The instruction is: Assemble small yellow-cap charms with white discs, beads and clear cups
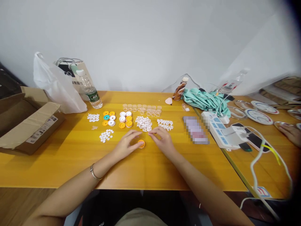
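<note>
Orange round cap [141, 145] sits at left hand's [127, 142] thumb, fingers unclamped; right hand [164, 141] pinched, can't tell on what; looks mid-work: orange-and-white caps [122, 119] at 10 o'clock possibly done, white lattice pieces [143, 123] at 12 left.

Thin, rounded silver bracelet [92, 173] is circling the left wrist [100, 168]; left hand [125, 143], right hand [164, 142], both forearms [202, 186] are showing bare; khaki-grey cloth [141, 217] is showing below.
</note>
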{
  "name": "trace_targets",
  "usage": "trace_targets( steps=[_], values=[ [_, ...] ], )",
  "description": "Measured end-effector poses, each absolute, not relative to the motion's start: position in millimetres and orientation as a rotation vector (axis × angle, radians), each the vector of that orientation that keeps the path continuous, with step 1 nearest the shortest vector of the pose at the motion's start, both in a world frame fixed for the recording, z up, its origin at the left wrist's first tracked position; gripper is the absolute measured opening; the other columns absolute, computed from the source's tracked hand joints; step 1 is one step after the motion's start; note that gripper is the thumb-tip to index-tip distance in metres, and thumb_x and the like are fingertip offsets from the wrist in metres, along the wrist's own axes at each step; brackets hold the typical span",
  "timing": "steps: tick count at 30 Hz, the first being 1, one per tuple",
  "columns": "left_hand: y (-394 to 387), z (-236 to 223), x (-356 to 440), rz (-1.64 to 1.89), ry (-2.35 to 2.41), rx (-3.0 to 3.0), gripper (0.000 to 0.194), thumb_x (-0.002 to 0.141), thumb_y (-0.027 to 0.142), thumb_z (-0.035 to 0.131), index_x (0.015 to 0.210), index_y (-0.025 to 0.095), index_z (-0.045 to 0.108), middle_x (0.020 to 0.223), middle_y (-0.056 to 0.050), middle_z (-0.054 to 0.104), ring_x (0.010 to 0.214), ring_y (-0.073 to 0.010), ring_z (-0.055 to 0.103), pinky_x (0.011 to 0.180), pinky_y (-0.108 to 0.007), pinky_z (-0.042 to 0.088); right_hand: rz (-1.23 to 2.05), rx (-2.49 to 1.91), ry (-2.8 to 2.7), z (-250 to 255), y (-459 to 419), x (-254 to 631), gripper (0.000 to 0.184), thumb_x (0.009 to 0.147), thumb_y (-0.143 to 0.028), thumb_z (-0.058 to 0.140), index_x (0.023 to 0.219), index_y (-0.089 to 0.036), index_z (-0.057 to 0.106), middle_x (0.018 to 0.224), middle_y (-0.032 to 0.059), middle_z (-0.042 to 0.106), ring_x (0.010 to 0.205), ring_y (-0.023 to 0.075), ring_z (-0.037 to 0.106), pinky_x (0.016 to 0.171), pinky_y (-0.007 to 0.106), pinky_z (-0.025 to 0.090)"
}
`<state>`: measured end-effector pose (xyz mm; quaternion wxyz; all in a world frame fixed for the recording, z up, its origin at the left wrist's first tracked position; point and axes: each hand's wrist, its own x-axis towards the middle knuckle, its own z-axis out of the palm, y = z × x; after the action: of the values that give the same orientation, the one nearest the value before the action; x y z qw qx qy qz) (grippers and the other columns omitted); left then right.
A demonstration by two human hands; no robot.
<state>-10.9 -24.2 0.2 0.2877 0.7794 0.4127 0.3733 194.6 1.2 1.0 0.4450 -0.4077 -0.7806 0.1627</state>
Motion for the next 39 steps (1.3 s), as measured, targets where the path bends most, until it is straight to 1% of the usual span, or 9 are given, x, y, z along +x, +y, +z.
trace_targets(
  steps=[7,10,12,14,20,26,32,36,39],
  values=[
    [-28,-1,4,1.173,1.033,1.335,0.023,0.076,0.036,0.066,0.085,0.015,0.068,0.083,-0.004,0.070,0.075,-0.0147,0.064,0.074,-0.028,0.052,0.029,-0.763,-2.170,-2,-33,167,0.016,0.088,-0.016,0.049,0.090,-0.022,0.064,0.085,0.0030,0.068,0.077,0.0151,0.059,0.071,0.031,0.041],
    [-29,6,3,1.210,1.038,1.253,0.023,0.074,0.035,0.067,0.082,0.015,0.068,0.077,-0.003,0.070,0.070,-0.0132,0.063,0.066,-0.023,0.051,0.033,-0.714,-2.161,-2,-23,174,0.014,0.087,-0.019,0.053,0.097,-0.022,0.063,0.086,0.0026,0.068,0.078,0.0150,0.059,0.072,0.031,0.042],
    [-28,9,0,1.213,1.051,1.230,0.025,0.075,0.037,0.066,0.085,0.014,0.067,0.075,-0.004,0.070,0.065,-0.0125,0.063,0.057,-0.020,0.048,0.087,-0.768,-2.157,0,-6,185,0.019,0.087,-0.020,0.053,0.105,-0.022,0.060,0.088,0.0034,0.068,0.081,0.0152,0.060,0.074,0.030,0.043],
    [-25,11,-2,1.205,1.073,1.218,0.028,0.075,0.038,0.065,0.087,0.013,0.067,0.072,-0.004,0.069,0.059,-0.0112,0.060,0.052,-0.020,0.046,0.099,-0.910,-2.108,0,14,198,0.017,0.088,-0.018,0.051,0.101,-0.021,0.061,0.087,0.0049,0.067,0.082,0.0169,0.059,0.074,0.031,0.044],
    [-17,4,-5,1.203,1.096,1.186,0.028,0.070,0.036,0.069,0.088,0.014,0.068,0.080,-0.003,0.069,0.069,-0.0122,0.061,0.071,-0.026,0.050,0.080,-1.022,-2.431,-9,48,215,0.019,0.083,-0.015,0.056,0.100,-0.020,0.062,0.097,0.0078,0.065,0.090,0.0221,0.058,0.077,0.036,0.043],
    [-22,5,-6,1.183,0.975,1.163,0.034,0.073,0.032,0.069,0.100,0.014,0.059,0.075,-0.002,0.067,0.067,-0.0102,0.060,0.066,-0.022,0.048,0.105,-1.042,-2.376,-22,49,208,0.014,0.083,-0.015,0.056,0.095,-0.019,0.062,0.094,0.0075,0.063,0.089,0.0206,0.057,0.077,0.033,0.042],
    [-28,6,-7,1.194,0.962,1.181,0.025,0.072,0.032,0.069,0.086,0.014,0.059,0.074,-0.002,0.066,0.067,-0.0099,0.060,0.065,-0.021,0.049,0.148,-1.044,-2.320,-26,50,207,0.011,0.085,-0.018,0.053,0.081,-0.019,0.063,0.084,0.0060,0.062,0.080,0.0188,0.056,0.074,0.032,0.042],
    [-27,9,-8,1.213,1.035,1.246,0.021,0.074,0.033,0.067,0.084,0.015,0.063,0.074,-0.002,0.065,0.066,-0.0099,0.058,0.066,-0.022,0.049,0.313,-1.010,-2.193,-20,43,211,0.009,0.084,-0.022,0.055,0.081,-0.020,0.063,0.085,0.0066,0.059,0.081,0.0188,0.055,0.075,0.034,0.043],
    [-27,11,-8,1.223,1.091,1.279,0.019,0.074,0.032,0.067,0.083,0.016,0.066,0.077,-0.002,0.066,0.069,-0.0105,0.058,0.067,-0.022,0.048,0.636,-0.980,-1.927,-12,32,212,0.008,0.081,-0.026,0.059,0.078,-0.020,0.062,0.088,0.0061,0.060,0.086,0.0181,0.057,0.078,0.034,0.045]
  ],
)
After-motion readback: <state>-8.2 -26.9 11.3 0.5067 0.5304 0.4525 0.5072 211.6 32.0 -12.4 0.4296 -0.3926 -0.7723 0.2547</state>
